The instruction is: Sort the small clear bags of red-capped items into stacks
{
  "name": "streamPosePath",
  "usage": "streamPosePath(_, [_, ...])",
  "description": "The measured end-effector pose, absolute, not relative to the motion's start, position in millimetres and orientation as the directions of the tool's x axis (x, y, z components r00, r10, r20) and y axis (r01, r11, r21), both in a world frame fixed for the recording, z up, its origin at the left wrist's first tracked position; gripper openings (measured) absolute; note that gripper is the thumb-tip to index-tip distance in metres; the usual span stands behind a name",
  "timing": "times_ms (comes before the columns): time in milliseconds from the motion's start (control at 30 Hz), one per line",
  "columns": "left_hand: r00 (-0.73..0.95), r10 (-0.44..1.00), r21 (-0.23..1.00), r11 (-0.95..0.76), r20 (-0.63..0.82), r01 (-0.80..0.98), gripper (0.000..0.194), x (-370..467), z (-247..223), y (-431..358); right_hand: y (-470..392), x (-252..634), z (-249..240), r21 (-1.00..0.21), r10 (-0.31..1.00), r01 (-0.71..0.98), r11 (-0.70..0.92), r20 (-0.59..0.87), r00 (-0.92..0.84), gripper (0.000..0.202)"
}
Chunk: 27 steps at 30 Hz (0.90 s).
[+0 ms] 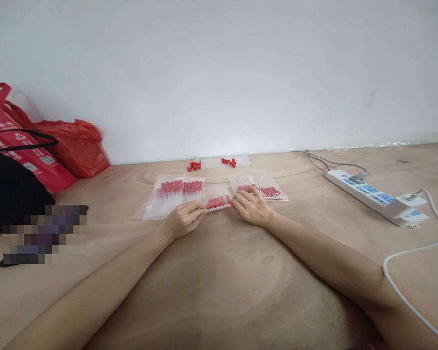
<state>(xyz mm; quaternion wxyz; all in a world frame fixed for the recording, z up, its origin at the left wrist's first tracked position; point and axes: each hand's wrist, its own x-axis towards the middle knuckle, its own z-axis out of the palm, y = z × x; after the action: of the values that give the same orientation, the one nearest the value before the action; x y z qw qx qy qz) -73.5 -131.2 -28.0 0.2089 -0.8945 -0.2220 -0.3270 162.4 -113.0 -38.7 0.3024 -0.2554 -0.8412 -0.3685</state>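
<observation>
A small clear plastic bag point(219, 193) holding a row of red-ended pieces, which look like droppers with red rubber bulbs, is stretched between my hands just above the wood surface. My left hand point(183, 219) pinches its left corner between thumb and fingers. At the opposite corner, my right hand point(251, 206) is closed on the bag's edge, its fingers partly covering another filled bag point(268, 190) behind. To the left lies a stack of filled clear bags point(173, 197), with red bulbs along the upper part and pale stems below.
Loose red bulbs point(194, 166) and more red bulbs point(228, 162) lie by a flat clear bag point(211, 162) near the wall. A power strip point(372, 194) with a white cable point(405, 253) is on the right. Red bags point(73, 146), black cloth point(14, 194) and a blurred-out dark object point(45, 238) are left.
</observation>
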Motion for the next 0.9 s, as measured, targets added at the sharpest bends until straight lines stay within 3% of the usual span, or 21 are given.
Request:
streamPosePath(267, [0.611, 0.401, -0.131, -0.755, 0.683, 0.642, 0.01, -69, -28, -133, -107, 163, -38, 0.45, 0.215, 0.683, 0.575, 0.722, -0.657, 0.04])
streamPosePath(400, [0.571, 0.54, -0.142, -0.638, 0.619, 0.757, 0.03, -51, -29, -132, -106, 159, -39, 0.422, 0.242, 0.698, 0.579, 0.728, -0.641, 0.038])
streamPosePath(533, [0.535, 0.653, -0.113, -0.573, 0.537, 0.812, 0.026, -39, -37, -123, -108, 169, -40, 0.307, 0.351, 0.744, 0.594, 0.733, -0.583, 0.033])
streamPosePath(767, [0.286, 0.683, 0.1, -0.466, 0.672, 0.879, 0.028, -16, -38, -94, -113, 209, -44, 0.128, 0.551, 0.788, 0.602, 0.648, -0.526, 0.025])
streamPosePath(900, [0.263, 0.706, 0.148, -0.464, 0.658, 0.874, 0.03, 7, -37, -77, -117, 216, -45, 0.093, 0.586, 0.787, 0.61, 0.616, -0.526, 0.02])
